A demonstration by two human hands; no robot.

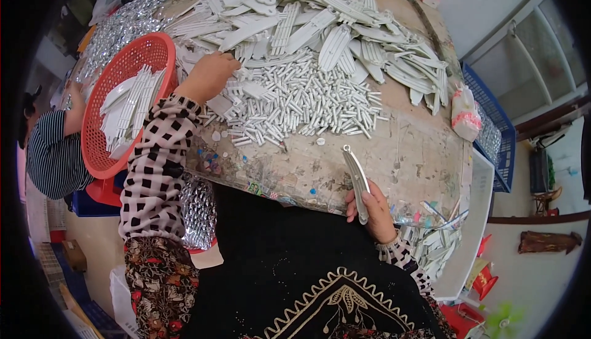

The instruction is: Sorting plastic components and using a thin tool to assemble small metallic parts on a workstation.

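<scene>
On the worn, stained worktable (406, 148) lie two heaps too dense to count: a pile of short white plastic rods (301, 102), and behind it a wider pile of long ribbed white plastic pieces (345, 37). The left hand (209, 74) reaches into the near-left edge of the rod pile, fingers curled down onto small white parts; whether they pinch anything I cannot tell. The right hand (372, 207) rests at the table's near rim, fingers and thumb closed around the lower end of one long white ribbed piece (356, 176), which sticks up away from the palm. One red plastic basket (108, 148), tilted at the left, holds several of those long pieces. One blue crate (502, 148) stands at the right. Another person's striped sleeve (52, 154) shows far left.
</scene>
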